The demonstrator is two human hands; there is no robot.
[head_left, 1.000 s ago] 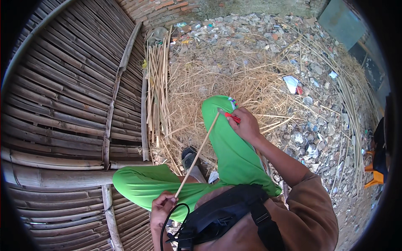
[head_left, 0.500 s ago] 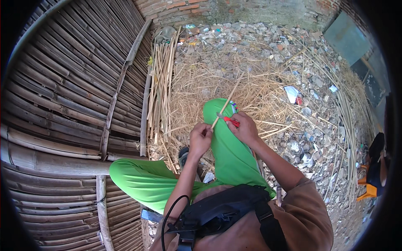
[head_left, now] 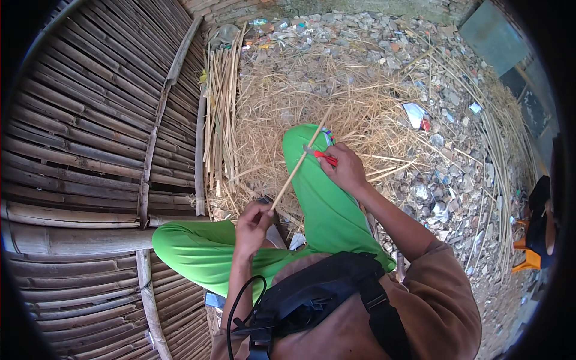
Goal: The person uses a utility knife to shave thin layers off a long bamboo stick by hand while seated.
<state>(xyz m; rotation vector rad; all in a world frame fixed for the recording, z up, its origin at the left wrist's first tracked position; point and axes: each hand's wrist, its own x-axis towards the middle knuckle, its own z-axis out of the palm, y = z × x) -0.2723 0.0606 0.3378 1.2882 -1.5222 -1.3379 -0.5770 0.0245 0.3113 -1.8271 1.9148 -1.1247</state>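
Observation:
My left hand (head_left: 253,223) grips the near end of a thin pale bamboo stick (head_left: 300,159) that slants up and away over my green-trousered knee (head_left: 312,180). Over that knee my right hand (head_left: 345,170) holds a small knife with a red handle (head_left: 324,157), its blade laid against the stick about halfway along. The stick's far end points at the pile of dry shavings (head_left: 336,102). A black bag (head_left: 312,300) hangs on my chest.
A bamboo slat platform (head_left: 90,138) fills the left side. A bundle of split bamboo strips (head_left: 221,114) lies along its edge. Straw, stones and litter cover the ground ahead and to the right. Another person sits at the far right edge (head_left: 537,222).
My left hand has drawn the stick back toward me, down and left of the knee. The right hand with the knife has stayed over the knee.

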